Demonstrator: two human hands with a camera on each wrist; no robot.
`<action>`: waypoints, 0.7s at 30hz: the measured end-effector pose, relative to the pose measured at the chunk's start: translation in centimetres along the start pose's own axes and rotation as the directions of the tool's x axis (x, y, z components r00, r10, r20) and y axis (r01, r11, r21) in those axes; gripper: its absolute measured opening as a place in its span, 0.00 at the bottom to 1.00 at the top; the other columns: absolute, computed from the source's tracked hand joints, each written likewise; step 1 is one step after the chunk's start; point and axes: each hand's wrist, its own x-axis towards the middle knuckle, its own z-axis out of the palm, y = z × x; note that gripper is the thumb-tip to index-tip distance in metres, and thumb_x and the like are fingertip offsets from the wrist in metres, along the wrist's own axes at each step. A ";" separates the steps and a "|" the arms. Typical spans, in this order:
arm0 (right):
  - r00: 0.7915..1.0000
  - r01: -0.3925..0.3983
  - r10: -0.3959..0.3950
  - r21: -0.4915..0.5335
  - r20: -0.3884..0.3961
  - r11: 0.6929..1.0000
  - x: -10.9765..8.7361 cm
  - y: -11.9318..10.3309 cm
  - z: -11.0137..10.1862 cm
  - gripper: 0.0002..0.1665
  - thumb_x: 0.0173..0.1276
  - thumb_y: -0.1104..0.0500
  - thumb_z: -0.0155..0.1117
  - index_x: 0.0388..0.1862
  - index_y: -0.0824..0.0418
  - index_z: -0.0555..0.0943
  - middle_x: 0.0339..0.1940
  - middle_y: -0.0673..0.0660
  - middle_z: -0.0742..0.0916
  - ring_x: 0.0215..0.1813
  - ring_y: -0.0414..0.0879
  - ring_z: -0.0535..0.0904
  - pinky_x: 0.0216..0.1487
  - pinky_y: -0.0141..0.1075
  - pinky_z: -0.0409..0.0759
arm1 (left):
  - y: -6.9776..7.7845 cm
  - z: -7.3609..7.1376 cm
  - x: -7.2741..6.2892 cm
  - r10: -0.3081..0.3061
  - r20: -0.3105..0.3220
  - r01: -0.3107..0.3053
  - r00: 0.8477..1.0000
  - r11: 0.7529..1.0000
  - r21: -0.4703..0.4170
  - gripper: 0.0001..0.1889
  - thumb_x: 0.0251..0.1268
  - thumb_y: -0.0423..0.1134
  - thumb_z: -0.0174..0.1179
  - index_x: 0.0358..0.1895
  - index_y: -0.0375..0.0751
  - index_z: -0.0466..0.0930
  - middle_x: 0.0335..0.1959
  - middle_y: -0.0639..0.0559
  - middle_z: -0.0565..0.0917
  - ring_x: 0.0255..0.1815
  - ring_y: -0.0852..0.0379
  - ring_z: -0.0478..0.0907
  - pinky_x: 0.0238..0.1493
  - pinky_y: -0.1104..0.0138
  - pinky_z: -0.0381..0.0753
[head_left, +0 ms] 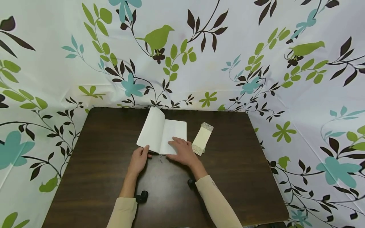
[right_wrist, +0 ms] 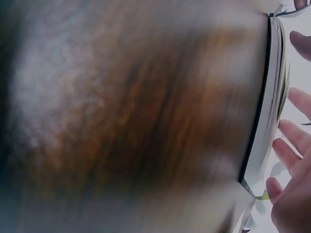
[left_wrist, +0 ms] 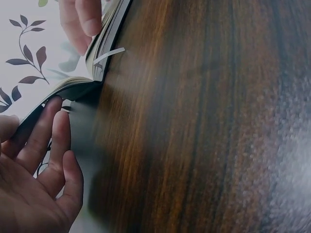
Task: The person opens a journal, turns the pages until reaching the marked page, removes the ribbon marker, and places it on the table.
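Note:
An open notebook [head_left: 174,129] with blank white pages and a dark cover lies on the table. Its left side is raised and tilted off the tabletop. My left hand [head_left: 138,160] grips the lower left corner, thumb on the page and fingers under the cover, as the left wrist view shows for the same hand [left_wrist: 43,165]. Spread over the lower part of the right page, my right hand [head_left: 183,152] rests with its fingers extended. From the notebook's lower edge sticks out a ribbon bookmark [left_wrist: 111,55].
Right of the notebook, pale yellow paper slips [head_left: 203,138] with patterned ends lie overlapped on the dark wooden table [head_left: 228,177]. A cloth [head_left: 182,91] printed with leaves and birds hangs behind the table's far edge.

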 end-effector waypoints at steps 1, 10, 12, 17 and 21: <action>1.000 0.000 0.000 0.000 -0.005 1.000 -0.1 0.0 0.1 0.40 0.74 0.29 0.66 0.79 0.42 0.75 0.86 0.52 0.70 0.84 0.55 0.66 0.75 0.62 0.64 | 0.0 0.0 -0.1 0.004 -0.002 -0.004 1.000 1.000 -0.003 0.30 0.88 0.60 0.47 0.43 0.32 0.80 0.44 0.36 0.92 0.49 0.41 0.84 0.46 0.61 0.72; 0.999 0.034 -0.032 0.055 -0.031 0.998 -0.4 -0.1 -0.5 0.29 0.76 0.38 0.70 0.71 0.46 0.83 0.82 0.53 0.76 0.82 0.55 0.70 0.73 0.62 0.68 | -0.3 0.2 0.2 0.012 -0.012 -0.012 1.000 1.000 -0.007 0.30 0.88 0.60 0.47 0.46 0.33 0.83 0.41 0.38 0.92 0.47 0.42 0.84 0.45 0.61 0.73; 0.996 0.075 -0.073 0.037 -0.048 0.997 -0.7 0.1 -0.6 0.25 0.78 0.40 0.69 0.68 0.46 0.85 0.79 0.52 0.80 0.80 0.53 0.73 0.72 0.61 0.71 | -0.4 0.3 0.3 0.013 -0.013 -0.013 1.000 1.000 -0.011 0.30 0.88 0.59 0.47 0.45 0.33 0.82 0.41 0.37 0.92 0.46 0.42 0.84 0.45 0.61 0.72; 0.981 0.160 -0.171 -0.121 -0.093 0.980 -1.8 0.1 -0.5 0.16 0.83 0.47 0.65 0.62 0.45 0.89 0.72 0.47 0.85 0.74 0.48 0.79 0.70 0.56 0.77 | -0.4 0.2 0.3 0.026 -0.017 -0.026 1.000 1.000 -0.009 0.29 0.89 0.58 0.47 0.41 0.32 0.81 0.40 0.36 0.92 0.49 0.39 0.85 0.46 0.61 0.73; 0.977 0.167 -0.186 -0.174 -0.105 0.971 -2.3 0.1 -0.3 0.19 0.82 0.46 0.66 0.66 0.48 0.86 0.74 0.50 0.84 0.73 0.50 0.80 0.68 0.54 0.79 | -0.4 0.2 0.3 0.022 -0.028 -0.022 0.999 1.000 -0.002 0.29 0.89 0.57 0.47 0.43 0.31 0.82 0.40 0.36 0.93 0.51 0.39 0.85 0.48 0.60 0.73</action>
